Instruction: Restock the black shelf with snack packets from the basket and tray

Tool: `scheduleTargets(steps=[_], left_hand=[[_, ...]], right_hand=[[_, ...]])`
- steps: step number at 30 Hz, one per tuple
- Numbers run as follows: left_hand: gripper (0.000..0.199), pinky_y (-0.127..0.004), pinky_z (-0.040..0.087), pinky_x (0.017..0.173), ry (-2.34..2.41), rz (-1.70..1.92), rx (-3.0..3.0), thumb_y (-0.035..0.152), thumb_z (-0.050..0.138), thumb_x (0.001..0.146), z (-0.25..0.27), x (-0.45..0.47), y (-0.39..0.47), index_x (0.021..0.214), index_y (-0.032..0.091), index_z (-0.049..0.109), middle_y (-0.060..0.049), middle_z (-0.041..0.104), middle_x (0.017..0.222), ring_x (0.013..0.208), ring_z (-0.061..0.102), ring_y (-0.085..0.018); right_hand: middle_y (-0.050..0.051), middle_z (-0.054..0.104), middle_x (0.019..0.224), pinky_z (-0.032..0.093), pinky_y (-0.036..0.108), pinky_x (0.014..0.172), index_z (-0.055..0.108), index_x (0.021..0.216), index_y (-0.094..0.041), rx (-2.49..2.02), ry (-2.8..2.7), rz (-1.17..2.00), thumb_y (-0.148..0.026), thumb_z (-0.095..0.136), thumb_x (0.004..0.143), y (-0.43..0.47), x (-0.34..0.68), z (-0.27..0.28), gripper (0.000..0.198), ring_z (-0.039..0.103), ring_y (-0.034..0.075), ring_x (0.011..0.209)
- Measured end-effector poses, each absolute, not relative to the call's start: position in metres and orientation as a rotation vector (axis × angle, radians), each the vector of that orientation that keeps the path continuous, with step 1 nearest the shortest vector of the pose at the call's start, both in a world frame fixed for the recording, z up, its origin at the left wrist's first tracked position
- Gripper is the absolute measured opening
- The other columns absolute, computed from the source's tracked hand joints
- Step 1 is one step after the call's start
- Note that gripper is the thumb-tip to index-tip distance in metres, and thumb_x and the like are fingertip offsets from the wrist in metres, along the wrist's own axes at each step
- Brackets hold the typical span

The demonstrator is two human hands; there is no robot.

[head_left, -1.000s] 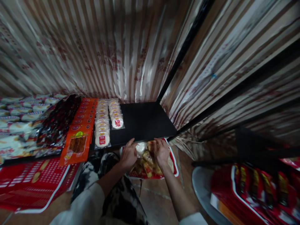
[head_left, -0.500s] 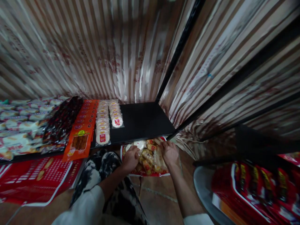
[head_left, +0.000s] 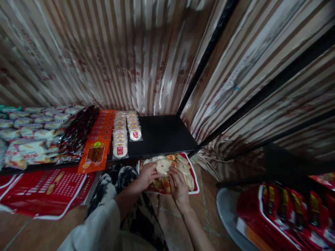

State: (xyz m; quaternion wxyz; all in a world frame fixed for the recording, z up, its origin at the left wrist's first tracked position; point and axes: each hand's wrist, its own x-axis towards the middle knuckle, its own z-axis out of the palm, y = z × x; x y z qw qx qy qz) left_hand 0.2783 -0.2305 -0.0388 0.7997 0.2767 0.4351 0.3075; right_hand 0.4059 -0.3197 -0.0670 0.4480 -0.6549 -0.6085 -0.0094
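Observation:
My left hand [head_left: 148, 176] grips the left edge of a round white wrapped cracker [head_left: 163, 167]. Fingers of my right hand [head_left: 179, 186] close on the same cracker from its lower right. Both hands are above a red bag with a white border [head_left: 194, 171], lying below the front edge of the black shelf [head_left: 162, 134]. More pale round packs [head_left: 183, 168] and some brownish wrapped pieces [head_left: 164, 184] lie in the bag, partly hidden by my hands. Two overlapping rows of similar white crackers [head_left: 120, 150] line the shelf.
Left along the shelf lie an orange snack packet strip [head_left: 95, 153], dark glossy packs [head_left: 81, 129] and many white packets [head_left: 28, 150]. A red printed bag [head_left: 49, 191] hangs below. At right, a grey tub [head_left: 225, 209] adjoins red packs [head_left: 290, 209]. Black posts [head_left: 209, 52] and striped sheeting stand behind.
My right hand has moved left and down from the bag's right side to the white cracker, now between both hands. Pale packs now show on the bag's right. The view has shifted slightly.

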Motion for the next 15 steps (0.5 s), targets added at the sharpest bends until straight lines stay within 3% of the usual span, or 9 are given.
scheduleTargets(steps=[5, 15], left_hand=[[0.026, -0.025, 0.052, 0.061, 0.978, 0.768, 0.608, 0.013, 0.063, 0.07, -0.025, 0.268, -0.227, 0.096, 0.012, 0.061, -0.006, 0.067, 0.084, 0.069, 0.064, -0.014], [0.031, -0.018, 0.045, 0.058, 0.994, 0.989, 0.77, 0.012, 0.06, 0.069, -0.013, 0.245, -0.208, 0.1, 0.015, 0.06, 0.0, 0.067, 0.072, 0.062, 0.061, -0.01]], right_hand=[[0.01, 0.056, 0.118, 0.049, 0.041, 0.093, 0.064, 0.088, -0.022, -1.601, -1.574, -0.028, -0.023, 0.047, 0.089, -0.317, 0.391, -0.054, 0.017, 0.054, 0.022, 0.112], [0.011, 0.058, 0.12, 0.043, 0.048, 0.099, 0.061, 0.11, -0.022, -1.556, -1.629, 0.049, -0.025, 0.048, 0.087, -0.281, 0.369, -0.036, 0.027, 0.051, 0.024, 0.117]])
